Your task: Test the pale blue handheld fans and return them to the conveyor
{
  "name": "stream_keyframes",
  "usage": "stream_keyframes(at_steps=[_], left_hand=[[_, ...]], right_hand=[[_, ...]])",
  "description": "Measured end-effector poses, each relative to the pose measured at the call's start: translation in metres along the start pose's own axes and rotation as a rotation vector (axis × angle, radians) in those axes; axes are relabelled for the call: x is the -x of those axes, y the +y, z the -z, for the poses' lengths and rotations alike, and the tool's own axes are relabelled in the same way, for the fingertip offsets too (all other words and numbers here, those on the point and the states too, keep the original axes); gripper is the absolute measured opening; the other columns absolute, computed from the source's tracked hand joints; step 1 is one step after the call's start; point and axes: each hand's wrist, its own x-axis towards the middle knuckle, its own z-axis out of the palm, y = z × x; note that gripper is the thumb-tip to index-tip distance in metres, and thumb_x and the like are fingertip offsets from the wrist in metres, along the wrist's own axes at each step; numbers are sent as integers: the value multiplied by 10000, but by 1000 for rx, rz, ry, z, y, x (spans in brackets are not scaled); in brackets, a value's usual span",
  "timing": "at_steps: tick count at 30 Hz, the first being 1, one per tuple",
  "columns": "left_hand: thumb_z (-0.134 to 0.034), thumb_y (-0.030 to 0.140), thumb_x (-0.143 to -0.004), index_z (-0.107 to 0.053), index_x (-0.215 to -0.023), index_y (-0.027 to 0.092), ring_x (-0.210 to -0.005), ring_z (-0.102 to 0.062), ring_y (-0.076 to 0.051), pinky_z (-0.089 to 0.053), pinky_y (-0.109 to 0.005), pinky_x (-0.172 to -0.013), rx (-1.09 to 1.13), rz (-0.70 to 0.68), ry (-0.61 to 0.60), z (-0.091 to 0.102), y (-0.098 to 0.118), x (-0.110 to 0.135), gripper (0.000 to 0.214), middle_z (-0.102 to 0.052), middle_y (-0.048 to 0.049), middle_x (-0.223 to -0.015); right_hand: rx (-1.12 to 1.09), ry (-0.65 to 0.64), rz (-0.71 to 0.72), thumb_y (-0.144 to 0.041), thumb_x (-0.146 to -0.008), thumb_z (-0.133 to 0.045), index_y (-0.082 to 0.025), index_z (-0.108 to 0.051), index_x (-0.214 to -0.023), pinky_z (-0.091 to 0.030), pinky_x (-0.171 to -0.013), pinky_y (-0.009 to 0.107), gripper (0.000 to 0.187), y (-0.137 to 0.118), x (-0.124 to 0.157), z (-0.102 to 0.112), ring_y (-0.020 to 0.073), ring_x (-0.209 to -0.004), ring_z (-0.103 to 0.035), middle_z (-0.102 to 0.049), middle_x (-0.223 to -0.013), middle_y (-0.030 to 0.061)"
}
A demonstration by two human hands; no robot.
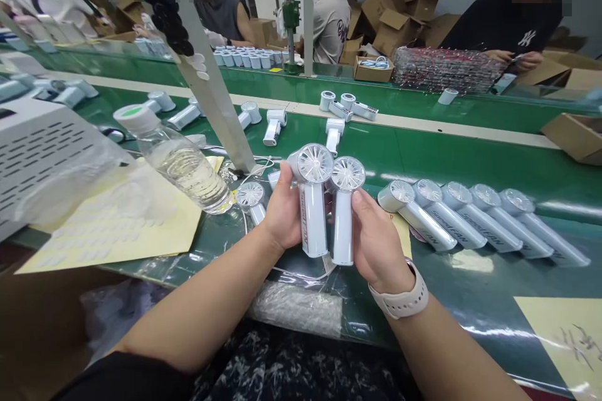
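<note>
My left hand (281, 210) is wrapped round a pale blue handheld fan (314, 216), its round clear-bladed head at the top and lettering down its handle. A second handheld fan (343, 225) is gripped by my right hand (380, 241), which wears a light wristband. Both fans stand nearly upright, side by side, their heads almost touching. To the left of my left hand another fan (251, 195) lies partly hidden behind my wrist. Right of my right hand, several like fans (463, 213) lie slanted in a row, "Speed FAN" printed on their handles.
A clear bottle (183, 163) leans near yellow paper (164, 225) with small white pieces. A slanted metal post (216, 106) rises at left centre. Loose fans (274, 127) lie on the green belt (423, 144). Several people work across the line, by cardboard boxes (395, 12) and a wire-like stack (446, 69).
</note>
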Motion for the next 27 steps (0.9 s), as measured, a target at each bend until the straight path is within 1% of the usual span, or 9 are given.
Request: stream_keyframes(at_steps=[9, 11, 13, 17, 21, 22, 24, 25, 27], left_hand=[[-467, 859, -789, -669, -1162, 175, -1166, -655, -368, -544, -500, -954, 5, -187, 111, -3, 1, -2, 804, -760, -127, -1023], [-485, 845, -795, -661, -1185, 188, -1172, -656, -357, -535, -492, -969, -20, -255, 142, -5, -4, -1, 784, -763, -115, -1030], [-533, 856, -756, -673, -1165, 200, -1185, -650, -354, -523, -479, -989, -80, -306, 141, -7, -12, 1, 786, -765, -104, -1038], [-561, 894, -683, -698, -1152, 202, -1228, -612, -355, -461, -455, -1068, -384, -382, 19, -7, -20, 8, 848, -746, -114, -1111], [-564, 863, -720, -682, -1234, 211, -1345, -501, -381, -302, -503, -1190, -807, -536, -73, 7, 10, 10, 838, -647, -145, -1330], [-630, 814, -716, -688, -1227, 222, -1377, -463, -387, -267, -508, -1208, -959, -601, 10, 14, 21, 8, 785, -602, -146, -1399], [-675, 720, -744, -705, -1180, 249, -1411, -406, -402, -201, -551, -1228, -1325, -651, 331, 33, 43, 3, 642, -577, -136, -1432], [-641, 676, -790, -693, -1200, 248, -1393, -424, -420, -221, -596, -1206, -1477, -615, 484, 43, 51, -1, 595, -590, -146, -1408], [-636, 587, -812, -702, -1179, 249, -1223, -561, -473, -292, -700, -1105, -1714, -433, 624, 63, 60, -9, 503, -694, -183, -1189]], right_hand=[[127, 43, 67, -517, -855, -686, -345, -388, -1501, -555, -971, 480, 732, 7, -2, 8, 285, -1177, -660, -692, -1276, 68], [208, -26, 127, -546, -873, -661, -333, -336, -1536, -496, -1066, 497, 769, 12, -1, 8, 291, -1296, -589, -609, -1423, 90], [330, -121, 176, -550, -825, -729, -301, -225, -1585, -410, -1149, 525, 945, 16, 1, 8, 311, -1390, -502, -489, -1547, 129], [614, -140, 230, -460, -661, -894, -228, -3, -1620, -357, -1161, 591, 1330, 15, 4, 9, 371, -1406, -464, -459, -1541, 213], [862, -58, 388, -392, -684, -871, -281, -137, -1627, -384, -1117, 611, 1200, -15, 7, 21, 387, -1329, -522, -529, -1469, 176], [928, -6, 455, -380, -684, -864, -305, -208, -1614, -379, -1115, 616, 1141, -27, 7, 29, 389, -1327, -516, -522, -1473, 161], [1053, 126, 560, -386, -665, -860, -324, -312, -1582, -383, -1101, 621, 1070, -57, 4, 52, 394, -1322, -509, -505, -1484, 149], [1107, 196, 571, -404, -651, -861, -314, -332, -1574, -402, -1080, 619, 1068, -75, 2, 69, 397, -1300, -525, -510, -1477, 157], [1202, 360, 506, -454, -610, -865, -268, -331, -1573, -459, -1008, 605, 1117, -115, -1, 115, 404, -1205, -594, -557, -1417, 187]])
